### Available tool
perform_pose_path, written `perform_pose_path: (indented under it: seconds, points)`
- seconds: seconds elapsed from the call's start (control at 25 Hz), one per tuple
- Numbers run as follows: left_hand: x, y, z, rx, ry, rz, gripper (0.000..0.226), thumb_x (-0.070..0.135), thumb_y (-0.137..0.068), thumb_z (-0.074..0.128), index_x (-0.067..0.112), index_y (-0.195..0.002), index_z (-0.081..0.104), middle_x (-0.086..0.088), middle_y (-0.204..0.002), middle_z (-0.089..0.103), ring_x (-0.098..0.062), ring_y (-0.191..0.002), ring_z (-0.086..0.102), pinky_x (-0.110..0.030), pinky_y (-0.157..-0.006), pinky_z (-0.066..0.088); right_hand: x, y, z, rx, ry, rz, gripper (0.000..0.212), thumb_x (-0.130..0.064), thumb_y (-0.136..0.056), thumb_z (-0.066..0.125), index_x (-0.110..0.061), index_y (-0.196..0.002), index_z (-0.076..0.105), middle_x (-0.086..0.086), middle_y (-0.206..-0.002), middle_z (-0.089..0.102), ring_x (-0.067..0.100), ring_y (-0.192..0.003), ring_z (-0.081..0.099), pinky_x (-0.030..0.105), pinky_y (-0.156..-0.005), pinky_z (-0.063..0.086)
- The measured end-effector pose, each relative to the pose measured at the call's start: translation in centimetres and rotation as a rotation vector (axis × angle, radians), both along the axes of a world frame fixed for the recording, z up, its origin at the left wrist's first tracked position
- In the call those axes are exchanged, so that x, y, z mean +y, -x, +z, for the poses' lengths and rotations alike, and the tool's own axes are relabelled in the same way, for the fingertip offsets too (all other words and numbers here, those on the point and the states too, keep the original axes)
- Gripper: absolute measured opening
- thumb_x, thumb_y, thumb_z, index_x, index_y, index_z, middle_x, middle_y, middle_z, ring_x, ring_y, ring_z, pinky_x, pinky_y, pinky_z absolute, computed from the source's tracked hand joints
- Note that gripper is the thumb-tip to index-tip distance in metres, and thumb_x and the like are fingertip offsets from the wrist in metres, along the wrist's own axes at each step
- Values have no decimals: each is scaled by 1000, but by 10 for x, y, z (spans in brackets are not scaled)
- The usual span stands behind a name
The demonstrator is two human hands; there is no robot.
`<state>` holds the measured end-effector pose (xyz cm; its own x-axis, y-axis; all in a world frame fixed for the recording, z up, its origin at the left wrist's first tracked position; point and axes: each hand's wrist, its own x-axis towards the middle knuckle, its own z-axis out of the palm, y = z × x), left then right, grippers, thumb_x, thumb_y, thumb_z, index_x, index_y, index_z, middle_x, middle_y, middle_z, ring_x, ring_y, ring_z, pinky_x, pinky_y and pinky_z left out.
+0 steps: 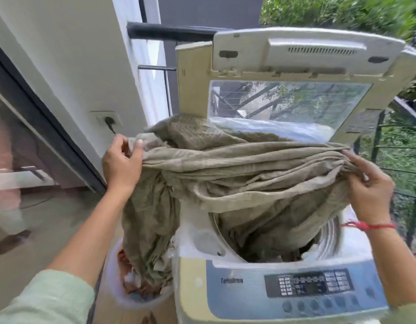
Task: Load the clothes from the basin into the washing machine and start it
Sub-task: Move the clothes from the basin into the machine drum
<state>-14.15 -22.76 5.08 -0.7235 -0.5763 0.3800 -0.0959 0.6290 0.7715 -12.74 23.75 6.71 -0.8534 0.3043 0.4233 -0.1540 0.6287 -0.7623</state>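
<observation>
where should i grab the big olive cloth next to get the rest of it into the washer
Probably the hanging tail of the olive cloth, midway up, coming from the left with the left hand. There it hangs bunched and narrow beside the washing machine, down into the basin, while the part above lies spread wide across the drum.

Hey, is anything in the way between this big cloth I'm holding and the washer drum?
Nothing visible blocks it. The lid stands raised, and the cloth, gripped by the left hand and right hand, droops into the open drum. One end hangs outside, down into the basin.
</observation>
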Motion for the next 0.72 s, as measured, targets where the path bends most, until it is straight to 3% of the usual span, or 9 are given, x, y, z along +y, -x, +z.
perform_pose_path:
  seconds: [0.08, 0.12, 0.24, 0.28, 0.36, 0.56, 0.72]
  points:
    - [16, -4, 3, -23, 21, -16, 32, 31, -86, 60, 5, -73, 46, -2, -60, 42, -23, -60, 41, -32, -54, 28, 1, 1, -21, -14, -187, -34, 50, 6, -74, 47, -13, -117, 65, -8, -115, 64, 10, -107, 59, 15, -100, 38]
    - [19, -7, 4, -41, 32, -25, 33, 31, -86, 60, 5, -72, 46, -3, -60, 43, -25, -61, 42, -32, -55, 29, 0, 3, -40, -125, -283, -2, 50, 9, -74, 50, -12, -117, 65, 1, -117, 64, 16, -108, 59, 17, -99, 38]
    - [15, -22, -2, -123, 130, -73, 37, 35, -85, 61, 6, -67, 46, -9, -60, 50, -30, -60, 47, -34, -55, 35, -18, 10, -83, -830, -666, 329, 42, -3, -83, 56, -18, -123, 60, 13, -130, 58, 26, -115, 58, 29, -96, 42]
    - [14, -28, -7, -154, 161, -87, 38, 37, -84, 61, 8, -66, 46, -9, -59, 51, -31, -60, 48, -34, -55, 37, -27, 13, -86, -951, -759, 375, 44, -9, -86, 56, -19, -129, 55, 13, -138, 51, 25, -122, 53, 30, -100, 40]
    - [12, -39, -17, -210, 211, -96, 40, 46, -81, 56, 11, -64, 46, -9, -57, 51, -32, -59, 49, -36, -55, 42, -56, 22, -80, -874, -727, 360, 53, -14, -89, 55, -22, -140, 42, 11, -151, 32, 27, -134, 39, 34, -107, 33]
    - [-3, -59, -40, -314, 344, -133, 41, 49, -85, 50, 15, -64, 41, -7, -53, 50, -35, -55, 53, -32, -49, 36, -158, 17, -59, -367, -650, 512, 64, -32, -94, 53, -28, -149, 20, 11, -158, 9, 33, -142, 21, 45, -112, 29]
    - [-13, -66, -53, -349, 666, -219, 36, 39, -89, 43, 15, -64, 49, -2, -48, 52, -27, -39, 53, -21, -39, 24, -217, 0, -62, -291, -614, 728, 76, -68, -86, 35, -39, -149, 3, 5, -159, -5, 30, -146, 5, 50, -115, 20]
